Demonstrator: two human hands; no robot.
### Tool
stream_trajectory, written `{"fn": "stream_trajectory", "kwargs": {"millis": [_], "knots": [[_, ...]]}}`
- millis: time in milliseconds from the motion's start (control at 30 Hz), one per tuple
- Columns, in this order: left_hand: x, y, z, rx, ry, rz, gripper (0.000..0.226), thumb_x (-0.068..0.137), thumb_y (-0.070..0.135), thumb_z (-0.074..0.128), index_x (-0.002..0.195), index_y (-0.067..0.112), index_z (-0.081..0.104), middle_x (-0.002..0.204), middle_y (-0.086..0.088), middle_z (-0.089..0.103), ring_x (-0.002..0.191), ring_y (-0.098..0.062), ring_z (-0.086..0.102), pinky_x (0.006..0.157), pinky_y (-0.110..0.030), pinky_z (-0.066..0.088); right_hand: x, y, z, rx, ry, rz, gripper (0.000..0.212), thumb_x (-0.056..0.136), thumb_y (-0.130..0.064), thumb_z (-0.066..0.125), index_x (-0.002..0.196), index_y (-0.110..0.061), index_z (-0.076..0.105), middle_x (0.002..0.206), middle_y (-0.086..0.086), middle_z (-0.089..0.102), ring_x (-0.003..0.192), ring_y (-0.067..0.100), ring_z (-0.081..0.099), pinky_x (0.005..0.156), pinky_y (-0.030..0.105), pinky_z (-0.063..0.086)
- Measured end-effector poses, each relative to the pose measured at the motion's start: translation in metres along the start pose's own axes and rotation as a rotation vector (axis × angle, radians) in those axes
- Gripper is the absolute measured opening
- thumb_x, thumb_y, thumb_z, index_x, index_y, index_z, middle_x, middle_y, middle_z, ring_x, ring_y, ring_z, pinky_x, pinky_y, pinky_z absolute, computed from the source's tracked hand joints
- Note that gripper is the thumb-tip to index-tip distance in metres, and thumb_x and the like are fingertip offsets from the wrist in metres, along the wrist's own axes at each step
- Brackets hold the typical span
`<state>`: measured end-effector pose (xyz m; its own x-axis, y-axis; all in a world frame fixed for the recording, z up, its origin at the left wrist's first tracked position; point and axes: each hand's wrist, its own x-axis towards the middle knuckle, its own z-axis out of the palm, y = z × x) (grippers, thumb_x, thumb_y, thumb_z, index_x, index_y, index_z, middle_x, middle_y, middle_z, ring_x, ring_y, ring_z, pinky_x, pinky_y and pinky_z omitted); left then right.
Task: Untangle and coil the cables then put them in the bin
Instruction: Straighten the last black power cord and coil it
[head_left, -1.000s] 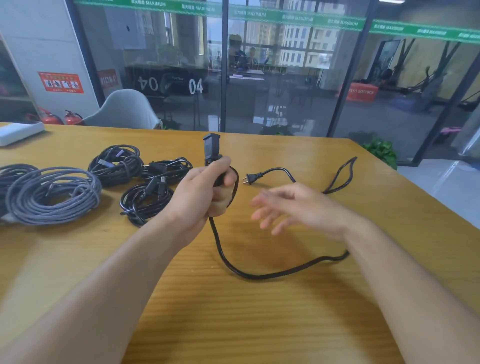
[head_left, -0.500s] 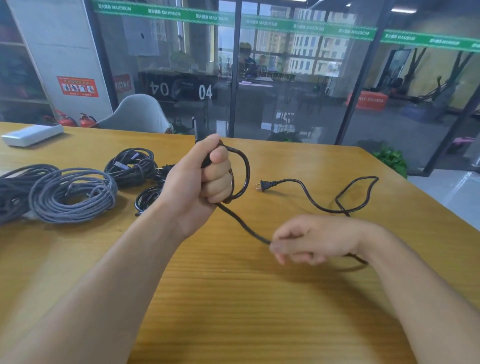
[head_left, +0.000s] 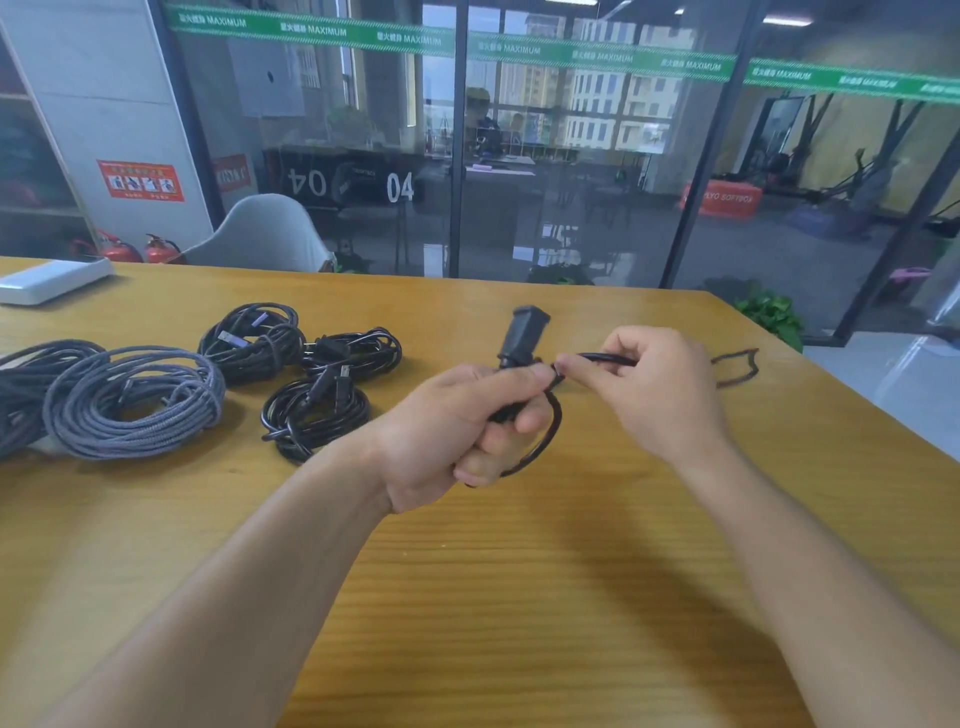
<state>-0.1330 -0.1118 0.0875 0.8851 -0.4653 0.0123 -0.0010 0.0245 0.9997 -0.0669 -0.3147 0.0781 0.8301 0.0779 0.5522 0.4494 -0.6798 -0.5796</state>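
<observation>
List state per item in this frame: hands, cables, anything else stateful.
Left hand: grips black power cable, one loop formed.
Right hand: pinches the same cable.
Grey braided cable: coiled, on wooden table.
Three black cable bundles: coiled, on table.

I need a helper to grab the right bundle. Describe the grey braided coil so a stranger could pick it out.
Start at the wooden table and look toward its left edge, left of the three small black cable coils. The grey braided coil lies flat there. It is the widest bundle, and its woven grey jacket sets it apart from its glossy black neighbours.
</observation>
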Motion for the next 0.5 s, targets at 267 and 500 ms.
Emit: {"fn": "stream_trajectory", "kwargs": {"millis": [267, 500], "knots": [[0.012, -0.020, 0.006, 0.079, 0.119, 0.012, 0.044, 0.110, 0.044, 0.040, 0.079, 0.015, 0.052, 0.060, 0.003, 0.025, 0.052, -0.014, 0.018, 0.048, -0.022, 0.023, -0.017, -0.027, 0.011, 0.533, -0.269, 0.024, 0.034, 0.107, -0.020, 0.046, 0.096, -0.030, 0.077, 0.075, -0.009, 0.053, 0.067, 0.013, 0.059, 0.058, 0.037, 0.060], [0.011, -0.018, 0.002, 0.017, 0.314, 0.115, 0.048, 0.105, 0.056, 0.044, 0.077, 0.018, 0.050, 0.062, 0.002, 0.026, 0.057, -0.017, 0.018, 0.062, -0.036, 0.014, -0.031, -0.038, 0.009, 0.395, -0.127, -0.201, 0.020, 0.098, -0.015, 0.072, 0.114, -0.024, 0.078, 0.082, -0.008, 0.077, 0.085, 0.017, 0.074, 0.078, 0.043, 0.061]]}}
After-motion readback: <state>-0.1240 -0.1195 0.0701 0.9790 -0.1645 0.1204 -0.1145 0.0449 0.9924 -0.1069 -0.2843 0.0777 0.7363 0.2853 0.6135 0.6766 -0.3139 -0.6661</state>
